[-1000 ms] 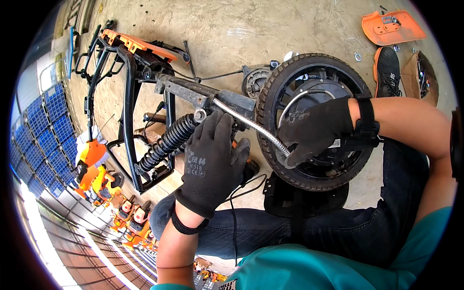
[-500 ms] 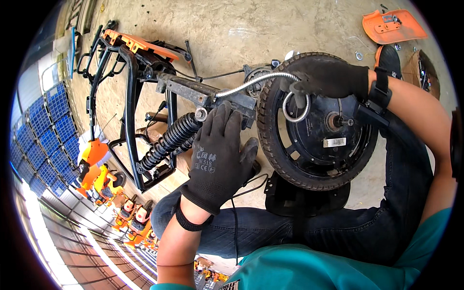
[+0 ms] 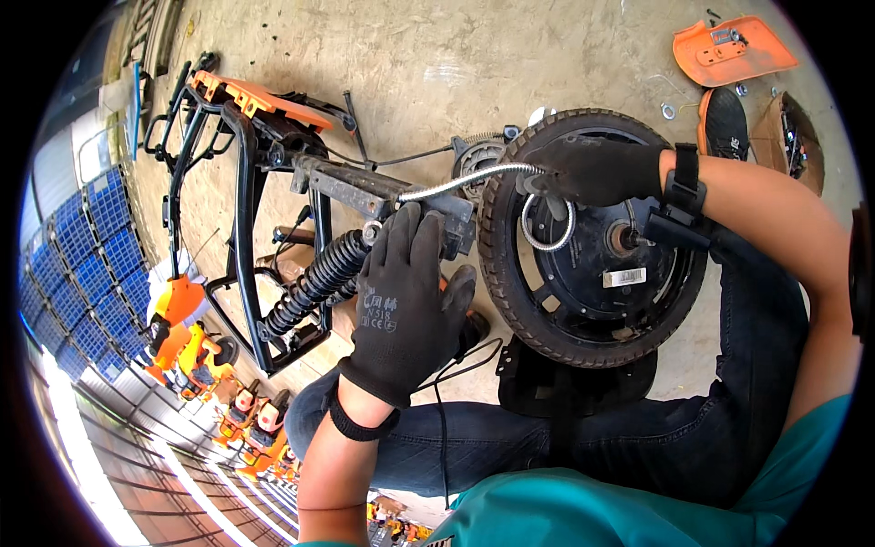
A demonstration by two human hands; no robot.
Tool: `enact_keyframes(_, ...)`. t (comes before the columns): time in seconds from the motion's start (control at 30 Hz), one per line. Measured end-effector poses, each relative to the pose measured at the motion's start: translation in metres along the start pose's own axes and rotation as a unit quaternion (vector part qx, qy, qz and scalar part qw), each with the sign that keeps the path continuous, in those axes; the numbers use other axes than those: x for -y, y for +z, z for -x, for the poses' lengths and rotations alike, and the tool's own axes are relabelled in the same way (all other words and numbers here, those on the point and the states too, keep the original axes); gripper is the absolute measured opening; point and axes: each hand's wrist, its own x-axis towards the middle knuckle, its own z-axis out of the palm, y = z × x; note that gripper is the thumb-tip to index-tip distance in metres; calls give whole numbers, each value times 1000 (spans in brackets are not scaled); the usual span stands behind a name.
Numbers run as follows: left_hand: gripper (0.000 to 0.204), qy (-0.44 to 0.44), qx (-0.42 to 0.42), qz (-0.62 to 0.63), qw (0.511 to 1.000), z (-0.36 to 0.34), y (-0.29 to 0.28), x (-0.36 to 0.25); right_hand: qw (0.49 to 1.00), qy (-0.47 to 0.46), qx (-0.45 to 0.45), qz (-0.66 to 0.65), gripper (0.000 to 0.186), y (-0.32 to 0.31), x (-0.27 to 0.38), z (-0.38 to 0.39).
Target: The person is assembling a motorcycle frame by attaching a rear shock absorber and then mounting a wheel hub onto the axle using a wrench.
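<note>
My gloved left hand (image 3: 401,296) lies with fingers stretched along the near end of a black metal swingarm (image 3: 351,189), beside the top of a coil-spring shock absorber (image 3: 314,284). In my gloved right hand (image 3: 597,171) is a silvery flexible metal conduit (image 3: 469,180), gripped above the wheel. From the swingarm the conduit runs right into my fingers, and a loop of it hangs below them over the wheel hub. The wheel, with its knobby black tire (image 3: 503,292), leans close in front of me. My right palm and most of the conduit inside it are hidden.
The swingarm joins a black tubular vehicle frame (image 3: 243,201) with an orange panel (image 3: 260,98) on its far side. An orange fender (image 3: 734,53), a washer (image 3: 668,111) and a cardboard box (image 3: 775,137) are at the far right. Blue crates (image 3: 96,264) stand left.
My right hand has moved a little left and nearer to me with the conduit, and the loop hangs lower. My left hand stays on the swingarm. The whole view has shifted slightly.
</note>
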Motion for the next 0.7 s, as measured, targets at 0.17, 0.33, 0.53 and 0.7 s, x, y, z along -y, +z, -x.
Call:
enact_keyframes(0.17,60,11,-13,-27,999,-3,-1,-3,999,21,38,8,27,0,-5,-1)
enact_keyframes(0.33,61,0,-1,-20,1000,-3,-4,-5,998,39,44,26,22,0,1,-8)
enact_keyframes(0.53,63,5,-20,-40,999,2,9,-8,996,-43,-14,77,23,10,-14,-9)
enact_keyframes(0.7,64,5,3,-46,999,-1,7,-10,992,-64,5,113,22,9,-18,-11)
